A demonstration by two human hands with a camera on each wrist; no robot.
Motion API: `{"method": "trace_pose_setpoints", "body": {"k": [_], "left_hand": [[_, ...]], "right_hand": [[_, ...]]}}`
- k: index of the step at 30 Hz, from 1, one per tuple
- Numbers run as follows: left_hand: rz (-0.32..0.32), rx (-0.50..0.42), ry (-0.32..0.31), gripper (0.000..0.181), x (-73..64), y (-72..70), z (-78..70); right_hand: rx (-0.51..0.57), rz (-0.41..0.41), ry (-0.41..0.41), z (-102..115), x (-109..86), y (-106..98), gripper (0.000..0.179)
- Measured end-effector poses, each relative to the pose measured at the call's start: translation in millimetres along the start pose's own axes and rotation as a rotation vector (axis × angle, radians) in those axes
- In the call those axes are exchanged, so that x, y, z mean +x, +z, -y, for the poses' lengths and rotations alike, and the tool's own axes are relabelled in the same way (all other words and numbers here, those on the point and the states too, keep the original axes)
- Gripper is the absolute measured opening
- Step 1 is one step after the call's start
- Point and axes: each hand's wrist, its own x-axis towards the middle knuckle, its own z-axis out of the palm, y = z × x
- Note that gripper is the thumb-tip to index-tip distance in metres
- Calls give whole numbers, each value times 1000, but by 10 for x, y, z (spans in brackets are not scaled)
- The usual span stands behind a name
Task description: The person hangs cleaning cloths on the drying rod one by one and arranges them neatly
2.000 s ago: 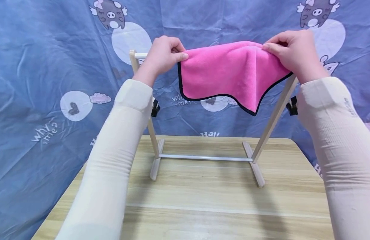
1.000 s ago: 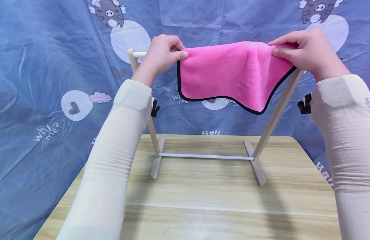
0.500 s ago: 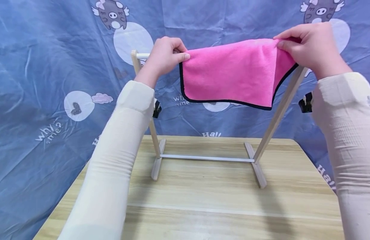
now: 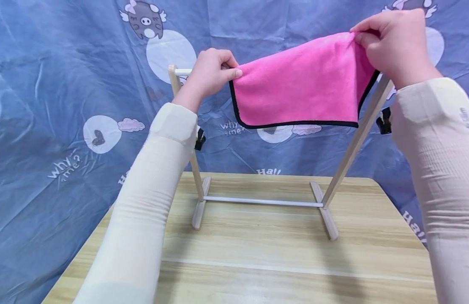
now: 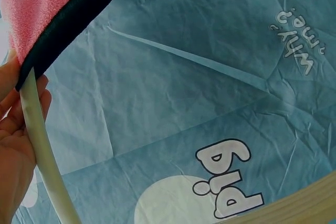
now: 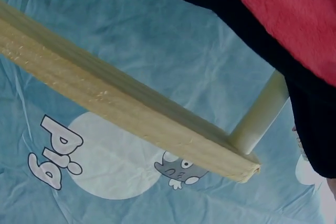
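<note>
A pink towel point(image 4: 295, 88) with black edging drapes over the top rail point(image 4: 184, 72) of a wooden rack point(image 4: 346, 160). My left hand point(image 4: 211, 71) pinches its upper left corner at the rail. In the left wrist view, that hand's fingers point(image 5: 18, 124) lie around the rail, right by the towel's dark hem. Thumb and fingers of my right hand point(image 4: 399, 44) pinch the towel's upper right part and hold it higher than the left. In the right wrist view, the towel point(image 6: 294, 19) overlaps the rail near its end; only a sliver of the hand shows.
The rack's feet point(image 4: 327, 219) stand on a wood-grain table point(image 4: 257, 257), joined by a white lower bar point(image 4: 261, 200). Behind hangs a blue printed curtain point(image 4: 67, 105). A slanting side post point(image 6: 126, 98) crosses the right wrist view.
My right hand has shifted right along the towel and then lifted its upper right part. The front fold has flattened and the lower hem runs straighter. My left hand stays nearly in place.
</note>
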Motion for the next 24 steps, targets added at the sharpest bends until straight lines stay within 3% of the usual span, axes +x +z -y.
{"method": "trace_pose_setpoints", "body": {"k": [7,15,21,24], "left_hand": [[-5,-6,9,20,-12,-9,-3],[4,4,11,21,-32,-16,-7],[6,-9,13,21,-42,-14,-7],[8,-9,6,21,-50,-20,-10]], "right_hand": [[-60,-22,-27,68,43,5,35],[-57,-88,-36,126,68,-2,33],[-74,-150,-93,118,55,-15,31],[-89,-112,-82,94,35,-13,32]]}}
